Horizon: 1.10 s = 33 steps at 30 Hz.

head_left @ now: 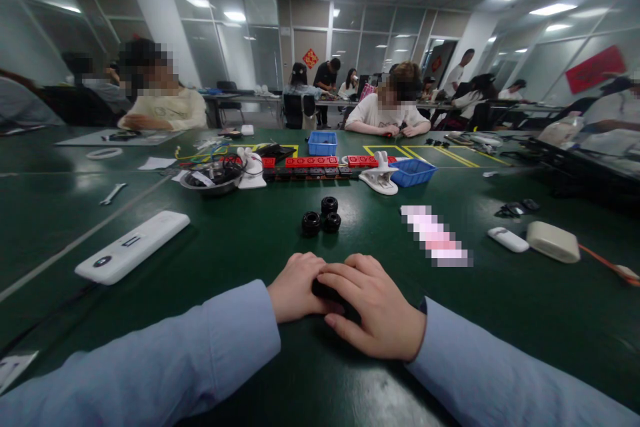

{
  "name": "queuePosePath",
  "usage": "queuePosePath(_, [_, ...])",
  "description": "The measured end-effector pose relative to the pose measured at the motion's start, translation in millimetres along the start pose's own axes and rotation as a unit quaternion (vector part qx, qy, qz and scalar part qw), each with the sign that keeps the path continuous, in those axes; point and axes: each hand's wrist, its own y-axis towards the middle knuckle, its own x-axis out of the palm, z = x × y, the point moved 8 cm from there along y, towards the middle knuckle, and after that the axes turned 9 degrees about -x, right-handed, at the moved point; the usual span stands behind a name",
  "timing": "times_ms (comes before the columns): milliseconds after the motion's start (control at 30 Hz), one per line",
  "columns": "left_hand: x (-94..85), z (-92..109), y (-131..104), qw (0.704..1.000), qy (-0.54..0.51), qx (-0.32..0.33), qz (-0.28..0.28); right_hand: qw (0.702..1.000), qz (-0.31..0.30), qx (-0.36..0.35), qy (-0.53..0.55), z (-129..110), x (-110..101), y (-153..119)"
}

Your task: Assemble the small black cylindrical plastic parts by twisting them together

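Observation:
Both hands meet near the front of the green table (240,247), around a black object (337,299) that they mostly hide; its kind I cannot make out. My left hand (296,285) closes on its left side. Over its top and right side curl the fingers of my right hand (377,307), with the thumb lower down. Just beyond the hands stand three black, tyre-like rings (311,223) grouped close together.
On the left lie a white power bank-like device (133,247) and a wrench (113,194). Farther back are a metal bowl (213,188) of cables, red power strips (311,162), a white clip stand (380,177) and a blue basket (414,173). A phone-like item (435,235) lies right. People sit opposite.

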Motion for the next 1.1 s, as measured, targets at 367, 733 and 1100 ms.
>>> queuePosePath(367, [-1.7, 2, -1, 1.0, -0.004, 0.019, 0.003, 0.996, 0.018, -0.083, 0.018, -11, -5, -2])
queuePosePath(733, [-3.0, 2, -2, 0.999, -0.031, 0.014, 0.005, 0.996, 0.048, -0.069, 0.042, -7, -12, -2])
queuePosePath(1100, [-2.1, 1, -1, 0.999, -0.029, 0.018, 0.006, 0.997, 0.046, -0.033, -0.049, 5, -13, -2])
